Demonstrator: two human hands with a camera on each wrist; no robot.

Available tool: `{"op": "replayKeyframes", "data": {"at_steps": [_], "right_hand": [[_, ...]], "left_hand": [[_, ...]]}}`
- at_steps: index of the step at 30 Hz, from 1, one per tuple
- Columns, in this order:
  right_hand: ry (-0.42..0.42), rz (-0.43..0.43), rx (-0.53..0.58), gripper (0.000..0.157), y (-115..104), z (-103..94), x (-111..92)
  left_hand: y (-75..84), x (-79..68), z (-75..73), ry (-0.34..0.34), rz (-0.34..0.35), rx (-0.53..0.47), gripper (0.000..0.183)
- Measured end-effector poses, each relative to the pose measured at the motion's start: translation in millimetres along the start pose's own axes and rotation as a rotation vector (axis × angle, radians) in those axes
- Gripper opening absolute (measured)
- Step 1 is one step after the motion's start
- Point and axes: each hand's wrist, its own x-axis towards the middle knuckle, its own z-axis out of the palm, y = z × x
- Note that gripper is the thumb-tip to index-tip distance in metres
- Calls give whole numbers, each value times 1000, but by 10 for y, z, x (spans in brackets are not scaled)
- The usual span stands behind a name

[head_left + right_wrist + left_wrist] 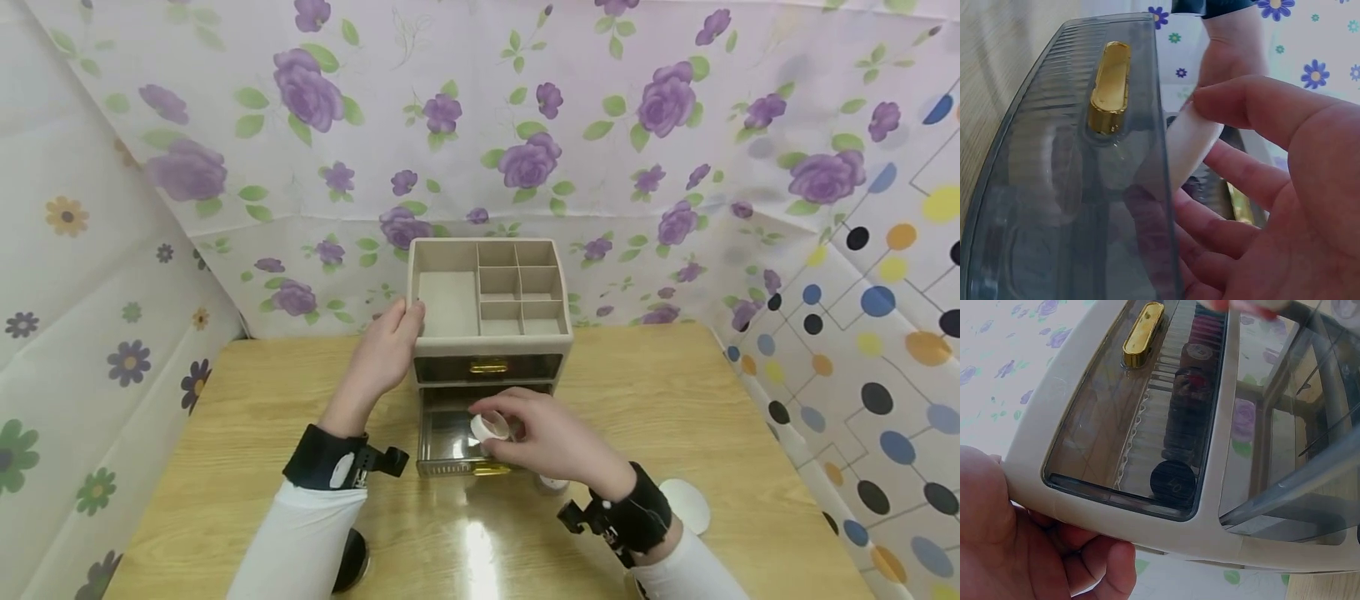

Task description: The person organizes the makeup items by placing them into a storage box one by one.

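Note:
A beige organizer (pixel 491 341) with open top compartments stands at the table's middle back. It has two smoky clear drawers with gold handles. The upper drawer (pixel 517 367) is closed and the lower drawer (pixel 444 440) is pulled out. My left hand (pixel 401 329) grips the organizer's top left corner, with the fingers curled under the frame (pixel 1054 431) in the left wrist view. My right hand (pixel 525 429) pinches a small white round jar (pixel 487 427) over the open lower drawer. The right wrist view shows the jar (pixel 1188 147) just behind the drawer front (pixel 1066 187). Several dark round items (pixel 1175 478) lie in the upper drawer.
On the wooden table (pixel 675 392), a white round lid (pixel 686 504) lies by my right wrist. A small white piece (pixel 553 483) sits under my right hand. A black round object (pixel 351 558) is under my left forearm. Floral curtains close in the back and sides.

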Motion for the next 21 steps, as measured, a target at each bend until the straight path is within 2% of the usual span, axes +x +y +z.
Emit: {"op": "replayKeyframes", "data": {"at_steps": [14,21], "right_hand": [[-140,7,-2,47,99,160,367],[-190,-22,-19,43,107,243,464]], "left_hand": [[23,-1,-31,-12,-22,-16,48],[21,-3,-34,-29,-36,-11,48]]}}
